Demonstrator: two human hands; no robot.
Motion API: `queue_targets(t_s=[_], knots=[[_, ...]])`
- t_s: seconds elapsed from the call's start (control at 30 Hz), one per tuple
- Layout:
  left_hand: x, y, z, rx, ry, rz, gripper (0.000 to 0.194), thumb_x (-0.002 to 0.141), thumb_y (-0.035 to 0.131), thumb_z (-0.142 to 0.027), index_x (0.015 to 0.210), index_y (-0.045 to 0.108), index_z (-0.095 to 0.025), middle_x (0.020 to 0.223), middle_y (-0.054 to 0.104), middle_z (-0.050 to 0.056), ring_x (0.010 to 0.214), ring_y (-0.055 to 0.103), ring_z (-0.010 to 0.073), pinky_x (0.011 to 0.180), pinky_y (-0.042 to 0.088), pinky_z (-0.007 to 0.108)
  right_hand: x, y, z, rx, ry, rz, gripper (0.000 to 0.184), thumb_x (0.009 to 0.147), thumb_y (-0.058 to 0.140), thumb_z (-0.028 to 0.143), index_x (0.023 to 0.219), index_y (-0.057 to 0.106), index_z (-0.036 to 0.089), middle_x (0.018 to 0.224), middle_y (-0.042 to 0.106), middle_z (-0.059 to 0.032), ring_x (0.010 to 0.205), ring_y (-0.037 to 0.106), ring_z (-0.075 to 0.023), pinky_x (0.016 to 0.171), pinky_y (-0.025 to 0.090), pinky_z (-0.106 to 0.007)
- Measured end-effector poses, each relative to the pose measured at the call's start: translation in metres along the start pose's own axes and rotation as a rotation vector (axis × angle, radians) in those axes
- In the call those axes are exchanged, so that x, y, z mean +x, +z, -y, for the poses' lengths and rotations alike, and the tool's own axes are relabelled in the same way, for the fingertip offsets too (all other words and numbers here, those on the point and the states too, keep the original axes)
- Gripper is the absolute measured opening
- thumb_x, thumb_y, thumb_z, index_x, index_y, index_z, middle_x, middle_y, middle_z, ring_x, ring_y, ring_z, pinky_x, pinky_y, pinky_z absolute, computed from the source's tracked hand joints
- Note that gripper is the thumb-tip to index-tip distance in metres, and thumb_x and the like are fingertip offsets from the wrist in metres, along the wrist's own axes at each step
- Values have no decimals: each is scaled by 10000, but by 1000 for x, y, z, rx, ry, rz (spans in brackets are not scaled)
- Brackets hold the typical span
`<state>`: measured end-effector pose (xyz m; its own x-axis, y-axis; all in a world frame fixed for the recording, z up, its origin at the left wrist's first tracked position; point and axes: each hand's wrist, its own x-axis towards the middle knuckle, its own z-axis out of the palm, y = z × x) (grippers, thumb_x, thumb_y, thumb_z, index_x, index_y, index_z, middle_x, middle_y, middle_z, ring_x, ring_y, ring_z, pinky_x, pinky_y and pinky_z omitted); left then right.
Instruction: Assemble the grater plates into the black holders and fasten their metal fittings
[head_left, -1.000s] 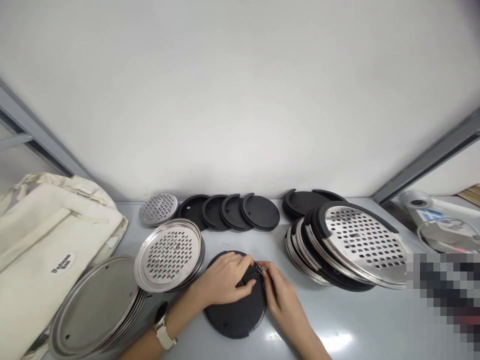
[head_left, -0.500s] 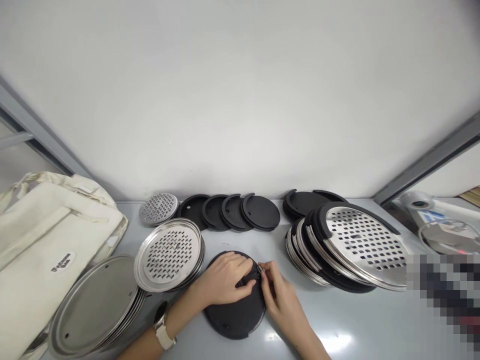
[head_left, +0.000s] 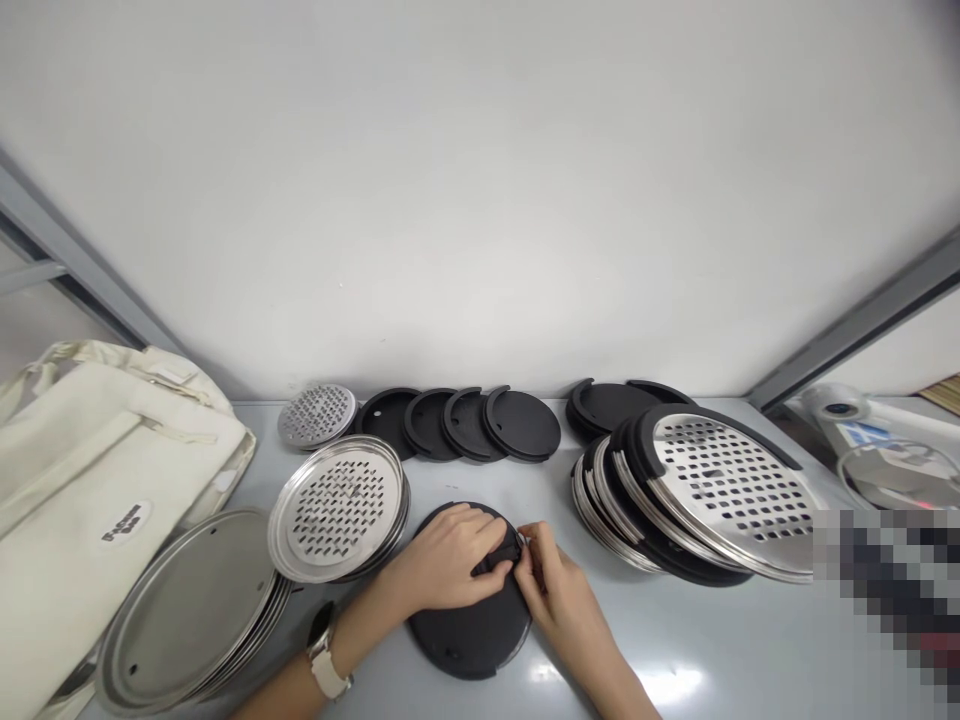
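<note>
So the black disc (head_left: 472,640) is flat on the grey desk (head_left: 750,650), and everything here is placed relative to that. The left hand (head_left: 454,565) is laid over the top of it, fingers half curled, thumb spread away from the index with a clear gap. It's resting on the disc rather than wrapped around it. There's a watch (head_left: 326,650) with a pale strap on that wrist.

The right hand (head_left: 555,585) is at the disc's right-hand rim, thumb and index brought close together. Can't tell if they're fully closed or what they've got, the spot's too tiny.

Left of the disc, just beside it, there's a stack of perforated metal plates (head_left: 349,510), then a pile of plain metal plates (head_left: 195,610), and farther out a cream bag (head_left: 90,450). Behind the disc is a row of black round pieces (head_left: 525,425) overlapping each other. Off to its right, well apart, a leaning mixed stack (head_left: 735,490) has a perforated metal plate with a black rim piece on top.
</note>
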<state>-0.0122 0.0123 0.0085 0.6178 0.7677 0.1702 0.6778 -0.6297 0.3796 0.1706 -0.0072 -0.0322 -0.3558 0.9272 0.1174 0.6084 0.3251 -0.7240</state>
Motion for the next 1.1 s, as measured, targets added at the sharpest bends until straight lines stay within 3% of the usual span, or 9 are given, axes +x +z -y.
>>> queue_targets(t_s=[0.63,1.1], knots=[[0,-1,-1,-1,4,7,105,822,517,-223,789,423,-193,748,537,-5,731,523,165,709,380,280,0,5,-4,-73,-71,-63,46,910,363,187,912,369,232,708,538,18,612,566,-151,569,430,-232],[0,-1,0,17,2,17,147,823,533,-246,772,404,-195,732,519,-13,715,507,159,700,385,277,-4,5,-1,140,27,-168,74,955,347,278,1001,371,226,851,581,-25,720,602,-143,674,475,-237]])
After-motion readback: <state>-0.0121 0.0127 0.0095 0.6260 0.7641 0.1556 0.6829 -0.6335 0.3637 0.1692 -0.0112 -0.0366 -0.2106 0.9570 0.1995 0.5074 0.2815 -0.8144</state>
